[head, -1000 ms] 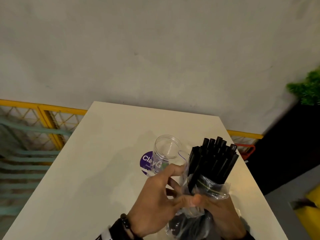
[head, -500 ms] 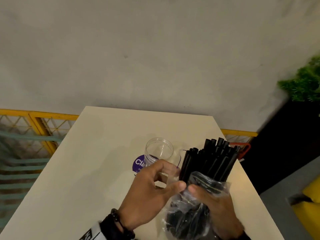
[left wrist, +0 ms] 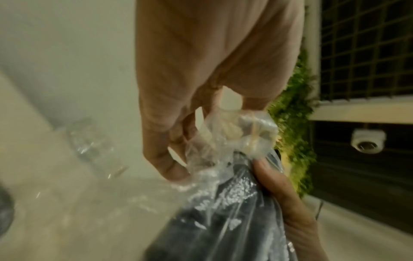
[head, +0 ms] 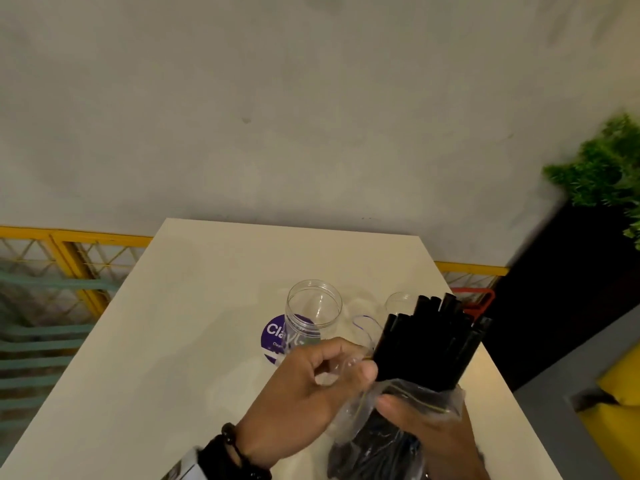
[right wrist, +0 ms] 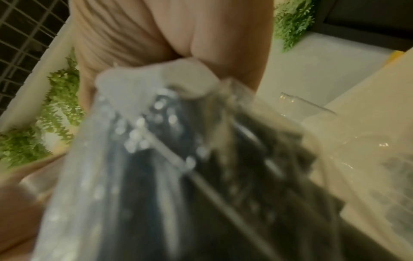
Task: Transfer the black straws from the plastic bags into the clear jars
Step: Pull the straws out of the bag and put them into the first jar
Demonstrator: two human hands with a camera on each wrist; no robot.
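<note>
A bundle of black straws (head: pixel 429 344) sticks up out of a clear plastic bag (head: pixel 374 445) over the near right of the white table (head: pixel 166 341). My right hand (head: pixel 415 420) grips the bag round the straws, thumb on its front. My left hand (head: pixel 346 368) pinches the bag's loose left rim beside the straws. In the left wrist view the fingers (left wrist: pixel 176 169) pinch crumpled plastic (left wrist: pixel 234 134) above the dark straws (left wrist: pixel 212 220). The right wrist view shows the bag (right wrist: pixel 178 176), blurred. An open clear jar (head: pixel 313 311) stands upright just beyond my left hand. A second clear jar (head: pixel 400 301) shows behind the straws.
A round purple label (head: pixel 273 332) lies on the table at the first jar's foot. A yellow railing (head: pixel 69 251) runs beyond the table's left side. A green plant (head: pixel 602 174) on a dark stand is at the right. A grey wall rises behind.
My left hand has shifted along the bag's mouth and now pinches its left rim. The right hand keeps its grip on the bag. The second jar has come into view.
</note>
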